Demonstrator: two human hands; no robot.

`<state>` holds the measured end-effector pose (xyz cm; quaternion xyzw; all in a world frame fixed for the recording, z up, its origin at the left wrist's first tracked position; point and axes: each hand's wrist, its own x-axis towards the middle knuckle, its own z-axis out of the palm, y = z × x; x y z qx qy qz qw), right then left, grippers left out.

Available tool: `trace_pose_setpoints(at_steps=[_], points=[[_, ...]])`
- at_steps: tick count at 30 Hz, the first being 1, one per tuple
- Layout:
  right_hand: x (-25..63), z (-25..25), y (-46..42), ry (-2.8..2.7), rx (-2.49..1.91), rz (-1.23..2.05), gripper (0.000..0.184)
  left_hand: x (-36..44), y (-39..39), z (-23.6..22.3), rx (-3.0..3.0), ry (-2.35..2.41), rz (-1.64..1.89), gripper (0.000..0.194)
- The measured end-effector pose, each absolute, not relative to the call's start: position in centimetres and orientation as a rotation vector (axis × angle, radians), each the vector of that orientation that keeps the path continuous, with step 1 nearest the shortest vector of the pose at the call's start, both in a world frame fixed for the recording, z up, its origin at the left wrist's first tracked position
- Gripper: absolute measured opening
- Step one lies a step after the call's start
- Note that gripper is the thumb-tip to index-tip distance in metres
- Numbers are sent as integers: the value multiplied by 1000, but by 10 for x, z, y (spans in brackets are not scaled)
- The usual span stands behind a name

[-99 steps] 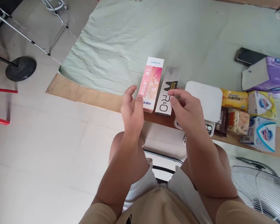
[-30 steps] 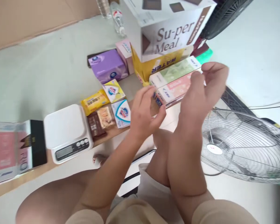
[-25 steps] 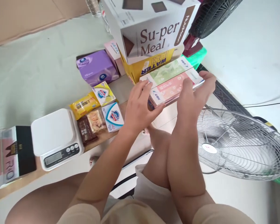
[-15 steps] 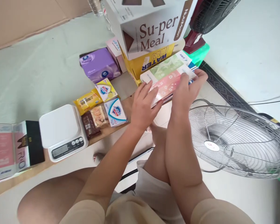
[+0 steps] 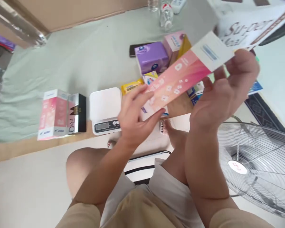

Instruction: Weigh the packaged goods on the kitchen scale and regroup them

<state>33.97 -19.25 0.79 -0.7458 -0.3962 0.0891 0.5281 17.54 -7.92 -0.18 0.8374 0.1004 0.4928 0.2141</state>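
A long pink-and-white carton point(image 5: 178, 80) with white flower prints is held up at a slant above the table. My left hand point(image 5: 135, 118) is closed around its lower left end, thumb below and fingers across the face. At the raised right end, my right hand point(image 5: 223, 90) grips the carton with curled fingers, partly behind it. Beneath the carton, a yellow packet point(image 5: 131, 86) and a yellow-and-white soap box point(image 5: 149, 77) show in part. A white kitchen scale point(image 5: 105, 103) sits just left of my left hand.
Farther left stand a pink carton point(image 5: 48, 114) and a black box point(image 5: 81, 112). Behind are a purple tissue pack point(image 5: 152, 57) and a clear bottle point(image 5: 167, 17). A large Su-per Meal box point(image 5: 249, 25) rises at right. A wire-caged fan point(image 5: 258, 167) lies near my right forearm.
The pink carton has been lifted from the pile by the yellow box and moved left, its right end raised. Both hands moved with it. The view has shifted left.
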Motion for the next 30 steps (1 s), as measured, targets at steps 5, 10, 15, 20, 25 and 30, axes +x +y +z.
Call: trace_pose_setpoints(at_steps=[5, 10, 15, 20, 25, 30], points=[[252, 15, -137, -1028, -1629, 410, 74, 97, -31, -5, 2273, 719, 1404, 44], [175, 14, -83, -1046, -1410, 677, 77, 48, -23, -21, 2179, 1030, 1536, 35], [132, 13, -42, -898, -1443, 806, 71, 3, -13, 2, 2115, 907, 1395, 29], [104, -6, -9, -967, -1479, 865, 71, -64, 36, 0, 1865, 1029, 1721, 22], [90, -21, 5, -1160, -1597, 771, 56, -113, 77, -40, 1542, 1227, 1275, 43], [84, -13, 3, -1343, -1589, 815, 48, -111, 84, -45, 1517, 1041, 835, 49]])
